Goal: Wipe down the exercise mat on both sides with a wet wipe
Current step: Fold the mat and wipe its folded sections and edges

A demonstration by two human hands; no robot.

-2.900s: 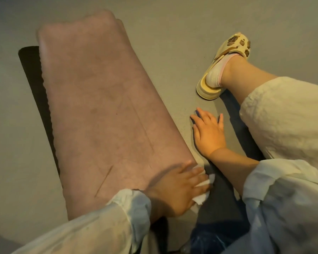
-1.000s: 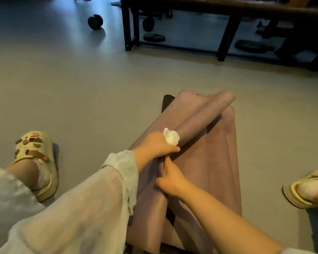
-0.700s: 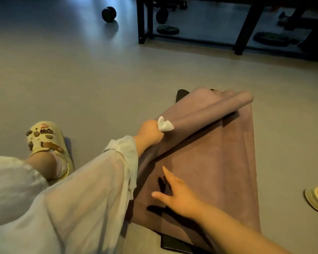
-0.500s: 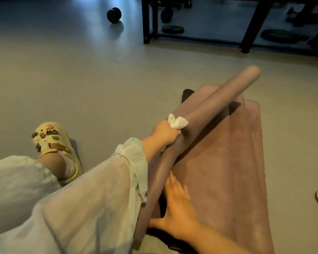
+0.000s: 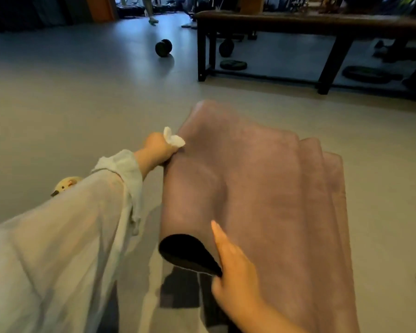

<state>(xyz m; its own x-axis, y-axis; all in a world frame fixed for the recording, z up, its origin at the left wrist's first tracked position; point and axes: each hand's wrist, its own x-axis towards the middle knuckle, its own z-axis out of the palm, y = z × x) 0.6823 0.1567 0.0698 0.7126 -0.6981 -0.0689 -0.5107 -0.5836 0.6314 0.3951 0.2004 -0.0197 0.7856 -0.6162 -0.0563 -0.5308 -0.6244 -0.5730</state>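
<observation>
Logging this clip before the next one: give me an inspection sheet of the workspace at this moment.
Surface: grey floor, bare where visible.
Job's things: mauve exercise mat lifted and folded over, its black underside showing at the near curl; white wet wipe bunched in the left hand.
Clutter: black dumbbell on the floor; weight plates under a dark bench.
Grip: left hand grips the mat's left edge along with the wipe; right hand pinches the near edge, forefinger straight.
Cables: nothing seen.
Surroundings: dim gym, a person's legs far off; a slipper beside the left sleeve.
</observation>
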